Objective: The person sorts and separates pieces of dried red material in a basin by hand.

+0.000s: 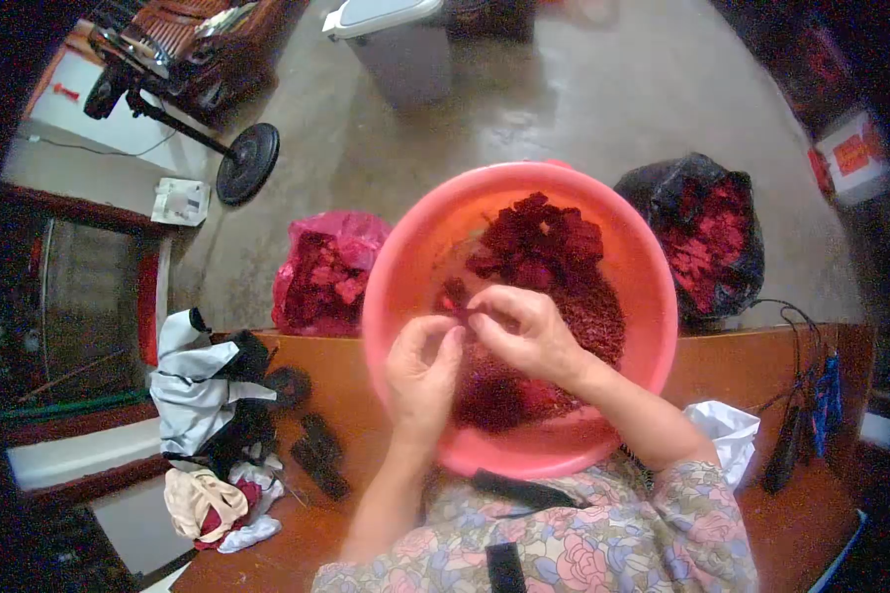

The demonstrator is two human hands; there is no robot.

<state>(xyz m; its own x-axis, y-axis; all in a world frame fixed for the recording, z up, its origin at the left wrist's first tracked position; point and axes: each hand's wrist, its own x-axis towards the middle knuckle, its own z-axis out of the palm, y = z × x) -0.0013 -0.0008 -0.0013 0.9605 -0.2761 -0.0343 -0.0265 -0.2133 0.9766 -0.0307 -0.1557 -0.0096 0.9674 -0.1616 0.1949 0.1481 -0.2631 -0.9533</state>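
Note:
A large pink plastic basin (661, 277) sits in front of me. Inside it, dark red crumpled clumps (539, 237) are heaped at the far side, and a layer of small reddish-brown grains (598, 321) covers the right and near part. Over the basin's left middle, my left hand (422, 371) is closed in a pinch, thumb against fingers. My right hand (524, 331) pinches too, its fingertips meeting the left ones. Between them is a small dark red piece (464, 315), mostly covered by the fingers and too small to name.
A pink bag (331, 267) and a black bag (707, 237) of red clumps flank the basin. Clothes (193, 385) lie left on the wooden surface (267, 563); a white bag (727, 435) is right. A fan base (248, 163) and grey bin (396, 59) stand beyond.

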